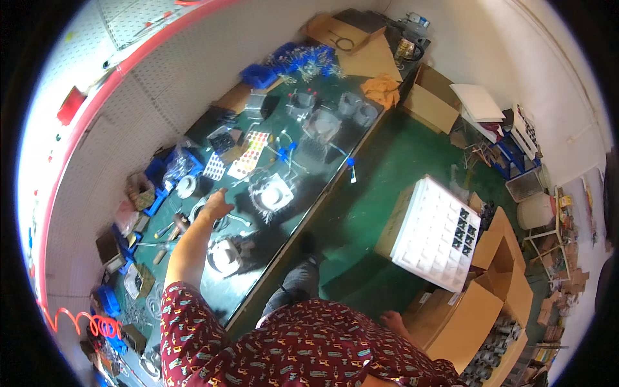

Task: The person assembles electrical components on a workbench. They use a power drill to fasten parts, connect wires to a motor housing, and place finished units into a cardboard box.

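My left hand (pixel 219 205) reaches over the green workbench, its fingers apart with nothing visible in them. Beside it a white cable (pixel 237 220) lies on the bench top, partly hidden by the hand. A round white part (pixel 187 187) lies just beyond it to the left. To its right, a white round fitting on a square base (pixel 273 195) rests on clear plastic wrap. Another white round part (pixel 225 257) sits nearer to me, right of my left forearm. My right hand (pixel 392 319) hangs low at my right side near cardboard boxes, its fingers loosely apart and partly visible.
Hand tools (pixel 169 232) and blue bins (pixel 155 177) line the bench's left side. Sheets of coloured dots (pixel 250 155), clear plastic containers (pixel 322 124) and blue-tipped wires (pixel 306 61) lie farther off. A white compartment tray (pixel 433 235) and open cartons (pixel 474 309) stand at right.
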`<state>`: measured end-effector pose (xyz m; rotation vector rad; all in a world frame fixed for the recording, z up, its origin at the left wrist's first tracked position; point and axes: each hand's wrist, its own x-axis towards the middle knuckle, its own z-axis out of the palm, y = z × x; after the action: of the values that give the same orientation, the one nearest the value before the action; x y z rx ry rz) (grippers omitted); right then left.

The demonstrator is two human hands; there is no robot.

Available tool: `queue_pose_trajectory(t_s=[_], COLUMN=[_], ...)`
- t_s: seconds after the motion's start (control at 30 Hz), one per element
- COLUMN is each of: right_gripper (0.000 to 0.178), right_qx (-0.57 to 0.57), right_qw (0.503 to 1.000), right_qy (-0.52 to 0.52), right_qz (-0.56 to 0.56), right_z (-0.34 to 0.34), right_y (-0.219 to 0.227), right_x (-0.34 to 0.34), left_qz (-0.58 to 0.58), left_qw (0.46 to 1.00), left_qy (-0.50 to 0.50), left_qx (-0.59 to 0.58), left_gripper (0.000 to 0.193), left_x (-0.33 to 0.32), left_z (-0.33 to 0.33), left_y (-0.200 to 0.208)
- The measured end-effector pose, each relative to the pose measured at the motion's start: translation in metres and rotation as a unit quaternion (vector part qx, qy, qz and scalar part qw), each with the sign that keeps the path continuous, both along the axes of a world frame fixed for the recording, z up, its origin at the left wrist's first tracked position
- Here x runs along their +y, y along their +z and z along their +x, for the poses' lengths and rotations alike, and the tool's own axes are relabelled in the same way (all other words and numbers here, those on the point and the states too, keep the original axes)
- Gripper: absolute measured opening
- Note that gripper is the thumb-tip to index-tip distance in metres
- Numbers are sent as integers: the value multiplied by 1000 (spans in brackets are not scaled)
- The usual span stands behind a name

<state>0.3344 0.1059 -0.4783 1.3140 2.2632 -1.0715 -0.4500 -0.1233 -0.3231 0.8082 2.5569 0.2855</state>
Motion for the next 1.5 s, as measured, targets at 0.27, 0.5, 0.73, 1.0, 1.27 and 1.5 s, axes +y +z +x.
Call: queue_pose_trajectory(t_s=[0.27, 0.5, 0.73, 1.0, 1.27, 1.5], right_gripper=[27, 30, 19, 56, 66, 69], right_qx=[-74, 173, 390, 236, 187, 188], right_qw=[997, 981, 905, 956, 936, 950], right_qy=[-13, -36, 90, 106, 236, 204], right_qz=[-35, 76, -142, -136, 183, 146], right_z=[-55, -291, -519, -674, -729, -736], right_y=[106, 165, 250, 125, 82, 94], right_x=[82, 232, 219, 149, 122, 109], left_qz=[-173, -151, -178, 14, 280, 521], left_qw=[980, 968, 936, 907, 825, 713], left_qy=[98, 191, 300, 386, 446, 412], left_qx=[-5, 56, 35, 170, 205, 225], left_gripper=[42, 22, 28, 25, 22, 15], left_x=[56, 38, 35, 40, 48, 41], left_z=[0, -11, -11, -10, -4, 19], left_y=[-51, -77, -85, -36, 33, 113])
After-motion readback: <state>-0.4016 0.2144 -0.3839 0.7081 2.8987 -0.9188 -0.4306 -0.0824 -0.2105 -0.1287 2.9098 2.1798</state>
